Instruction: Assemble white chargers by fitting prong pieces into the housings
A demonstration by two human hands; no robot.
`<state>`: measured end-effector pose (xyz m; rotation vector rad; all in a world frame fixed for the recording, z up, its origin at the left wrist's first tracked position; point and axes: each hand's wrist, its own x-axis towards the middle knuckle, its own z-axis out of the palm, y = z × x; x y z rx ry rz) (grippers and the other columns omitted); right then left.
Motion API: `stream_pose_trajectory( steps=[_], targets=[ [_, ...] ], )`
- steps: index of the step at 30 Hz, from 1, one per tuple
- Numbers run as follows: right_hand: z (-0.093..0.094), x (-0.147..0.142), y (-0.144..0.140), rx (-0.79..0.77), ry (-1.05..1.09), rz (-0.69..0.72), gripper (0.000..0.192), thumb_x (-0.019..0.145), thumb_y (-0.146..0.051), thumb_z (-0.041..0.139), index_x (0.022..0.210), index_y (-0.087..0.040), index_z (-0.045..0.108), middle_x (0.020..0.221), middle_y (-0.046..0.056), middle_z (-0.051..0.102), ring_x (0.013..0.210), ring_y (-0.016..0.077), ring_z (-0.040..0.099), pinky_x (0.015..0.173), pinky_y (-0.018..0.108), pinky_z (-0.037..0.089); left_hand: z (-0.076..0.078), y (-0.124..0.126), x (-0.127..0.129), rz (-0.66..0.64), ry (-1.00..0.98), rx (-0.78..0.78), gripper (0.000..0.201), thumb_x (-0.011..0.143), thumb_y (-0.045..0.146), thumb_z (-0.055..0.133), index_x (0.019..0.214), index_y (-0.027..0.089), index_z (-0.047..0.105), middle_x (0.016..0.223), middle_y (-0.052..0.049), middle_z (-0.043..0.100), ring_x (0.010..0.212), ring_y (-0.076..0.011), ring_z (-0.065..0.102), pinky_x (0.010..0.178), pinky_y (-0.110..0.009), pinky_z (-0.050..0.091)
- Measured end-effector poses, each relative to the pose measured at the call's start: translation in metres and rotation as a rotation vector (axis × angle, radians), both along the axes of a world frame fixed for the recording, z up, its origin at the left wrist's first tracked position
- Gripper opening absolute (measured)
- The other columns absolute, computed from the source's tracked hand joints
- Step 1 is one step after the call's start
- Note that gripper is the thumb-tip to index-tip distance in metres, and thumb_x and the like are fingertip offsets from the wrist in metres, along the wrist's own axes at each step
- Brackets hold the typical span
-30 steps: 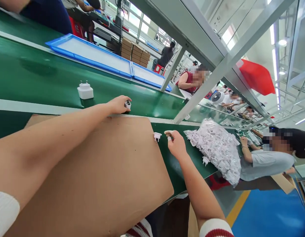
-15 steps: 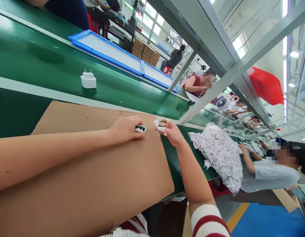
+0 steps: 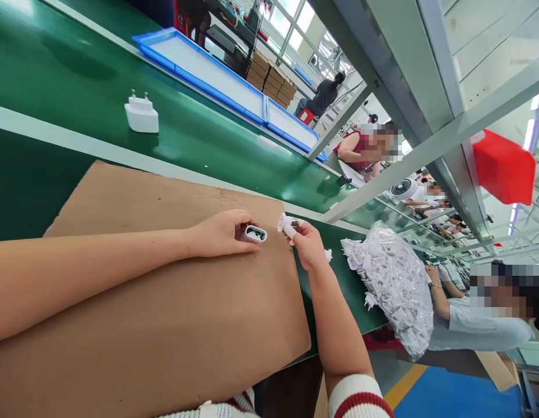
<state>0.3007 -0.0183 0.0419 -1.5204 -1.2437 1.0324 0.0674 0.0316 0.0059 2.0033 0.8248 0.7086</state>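
Your left hand (image 3: pixel 219 233) has come back from the belt at 12 o'clock, clamped on a white charger shell (image 3: pixel 254 233); your right hand (image 3: pixel 308 244), pinching a plug insert (image 3: pixel 287 223), now sits just beside it at 3 o'clock over the cardboard (image 3: pixel 165 302); the two halves look ready to mate.

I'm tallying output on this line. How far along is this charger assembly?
Done: one finished white charger stands on the green belt. In hand: the left hand holds an open charger shell over the cardboard sheet, and the right hand pinches a plug piece beside it; the two are apart, not yet joined. Left: a large bag of white parts.
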Motion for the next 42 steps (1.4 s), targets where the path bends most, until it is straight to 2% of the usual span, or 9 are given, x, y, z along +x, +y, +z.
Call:
stream_pose_trajectory(
  steps=[4,7,10,13,16,22,34,38,42],
  targets=[
    [0.002,-0.006,-0.013,0.234,-0.602,-0.012,0.028,0.075,-0.024,0.073,0.103,-0.023,0.077,0.092,0.004,0.072,0.085,0.0208,0.06,0.075,0.034,0.05,0.003,-0.001,-0.003,-0.04,-0.019,0.004,0.044,0.077,0.059,0.067,0.095,0.02,0.073,0.093,-0.005,0.071,0.088,-0.0235,0.063,0.076,-0.031,0.049],
    [-0.001,-0.006,-0.014,0.224,-0.821,0.125,0.022,0.077,-0.016,0.067,0.094,-0.022,0.079,0.088,0.005,0.07,0.092,0.0221,0.061,0.079,0.033,0.05,0.003,0.0,-0.004,-0.042,-0.004,0.05,0.042,0.076,0.058,0.067,0.091,0.019,0.073,0.09,-0.005,0.068,0.087,-0.023,0.062,0.076,-0.031,0.048],
    [-0.004,-0.008,-0.009,0.2,-0.715,0.13,0.016,0.083,-0.021,0.067,0.094,-0.022,0.078,0.088,0.003,0.071,0.083,0.0181,0.063,0.072,0.029,0.05,0.001,0.001,-0.003,-0.041,0.017,0.039,0.041,0.077,0.058,0.065,0.087,0.018,0.072,0.088,-0.005,0.066,0.082,-0.0214,0.06,0.072,-0.03,0.046],
    [0.0,-0.018,-0.008,0.376,-0.673,0.014,0.018,0.087,-0.023,0.064,0.1,-0.021,0.077,0.091,0.004,0.07,0.086,0.0181,0.063,0.071,0.028,0.051,0.0,0.002,-0.002,-0.029,0.01,0.018,0.042,0.075,0.058,0.067,0.087,0.018,0.072,0.091,-0.005,0.066,0.081,-0.0208,0.06,0.071,-0.03,0.045],
    [0.006,-0.033,-0.012,0.488,-0.737,0.127,0.028,0.086,-0.014,0.06,0.107,-0.023,0.076,0.096,0.005,0.069,0.091,0.019,0.062,0.079,0.03,0.052,-0.001,0.002,-0.002,-0.028,0.013,0.016,0.04,0.075,0.057,0.067,0.084,0.018,0.072,0.085,-0.004,0.064,0.079,-0.0205,0.059,0.069,-0.03,0.043],
    [0.009,-0.047,-0.013,0.461,-0.924,0.304,0.047,0.074,0.0,0.051,0.111,-0.021,0.073,0.094,0.006,0.065,0.097,0.0223,0.059,0.084,0.033,0.052,-0.004,0.004,-0.001,0.003,0.013,0.0,0.04,0.073,0.057,0.068,0.079,0.018,0.071,0.081,-0.004,0.061,0.075,-0.021,0.058,0.067,-0.031,0.041],
    [0.024,-0.061,-0.003,0.331,-1.195,0.365,0.018,0.071,-0.004,0.057,0.07,-0.02,0.064,0.077,0.002,0.051,0.079,0.0187,0.05,0.064,0.029,0.036,-0.003,0.004,-0.001,-0.013,0.011,-0.03,0.04,0.071,0.056,0.067,0.076,0.017,0.068,0.081,-0.004,0.063,0.075,-0.0208,0.058,0.064,-0.03,0.038],
    [0.013,-0.063,-0.005,0.322,-1.025,0.253,0.032,0.068,-0.002,0.055,0.086,-0.02,0.074,0.079,0.002,0.054,0.083,0.0195,0.055,0.067,0.028,0.042,-0.003,0.002,-0.002,0.003,0.004,0.03,0.039,0.074,0.057,0.067,0.072,0.018,0.067,0.076,-0.003,0.06,0.072,-0.0201,0.057,0.063,-0.03,0.039],
    [0.002,-0.051,-0.008,0.276,-0.759,0.19,0.048,0.075,-0.007,0.06,0.119,-0.023,0.073,0.091,0.001,0.065,0.083,0.0167,0.058,0.073,0.027,0.049,-0.002,-0.003,0.001,-0.009,-0.005,0.029,0.042,0.074,0.061,0.067,0.08,0.019,0.068,0.079,-0.003,0.065,0.075,-0.0213,0.061,0.066,-0.029,0.044]
  ],
)
